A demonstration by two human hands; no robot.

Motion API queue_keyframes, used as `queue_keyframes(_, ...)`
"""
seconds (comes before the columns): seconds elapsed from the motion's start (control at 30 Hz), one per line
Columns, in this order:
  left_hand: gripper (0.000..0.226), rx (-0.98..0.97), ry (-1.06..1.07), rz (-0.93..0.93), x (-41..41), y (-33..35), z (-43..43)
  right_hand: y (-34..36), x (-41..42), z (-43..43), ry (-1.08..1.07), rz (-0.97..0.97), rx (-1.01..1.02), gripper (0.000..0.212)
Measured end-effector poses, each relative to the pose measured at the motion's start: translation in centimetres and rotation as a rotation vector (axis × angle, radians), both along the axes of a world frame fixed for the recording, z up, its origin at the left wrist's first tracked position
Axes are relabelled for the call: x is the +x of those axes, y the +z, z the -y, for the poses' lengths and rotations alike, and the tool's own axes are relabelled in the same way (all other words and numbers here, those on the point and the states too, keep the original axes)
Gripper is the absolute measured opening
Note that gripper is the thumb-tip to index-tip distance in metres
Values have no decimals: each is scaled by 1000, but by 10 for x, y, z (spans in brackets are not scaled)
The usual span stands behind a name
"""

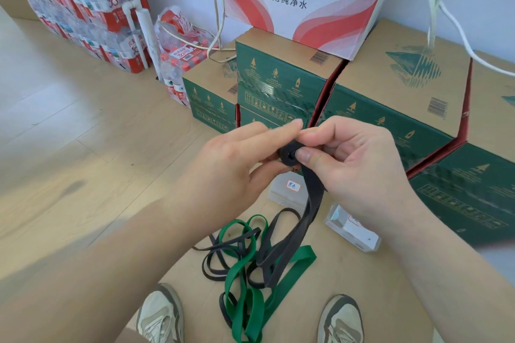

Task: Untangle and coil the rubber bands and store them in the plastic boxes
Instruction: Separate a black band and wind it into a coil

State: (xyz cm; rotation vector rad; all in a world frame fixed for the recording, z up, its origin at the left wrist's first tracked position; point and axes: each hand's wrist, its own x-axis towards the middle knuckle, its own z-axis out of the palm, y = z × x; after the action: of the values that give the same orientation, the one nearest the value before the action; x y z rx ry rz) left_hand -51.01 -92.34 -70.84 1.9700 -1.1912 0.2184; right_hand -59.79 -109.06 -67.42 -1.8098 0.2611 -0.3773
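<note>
Our left hand and right hand, both pinching the half-coiled black band above the floor tangle.

Partly coiled black band hangs into tangled bands beside 2 clear boxes.

Light wood floor here, with a messy tangle of green and black rubber bands lying on it right by the person's shoes. Two clear plastic boxes sit just past the tangle. Green cartons and shrink-wrapped water packs stand further back.
</note>
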Motion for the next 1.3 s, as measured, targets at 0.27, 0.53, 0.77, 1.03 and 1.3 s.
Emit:
queue_keyframes(0.27,33,-57,80,59,-6,-4,4,4,0,-2,-93,-13,314,17)
queue_keyframes(0.53,25,-68,177,155,-3,4,3,-6,2,-9,-43,-30,600,21)
queue_keyframes(0.77,26,-94,246,178,-9,0,3,-3,0,-9,-1,23,442,13)
queue_keyframes(1.03,18,-22,91,149,-7,-9,4,-7,0,-4,-83,73,-120,26)
queue_keyframes(1.3,40,-132,42,117,-7,-5,8,-2,-1,-8,-68,135,-31,18)
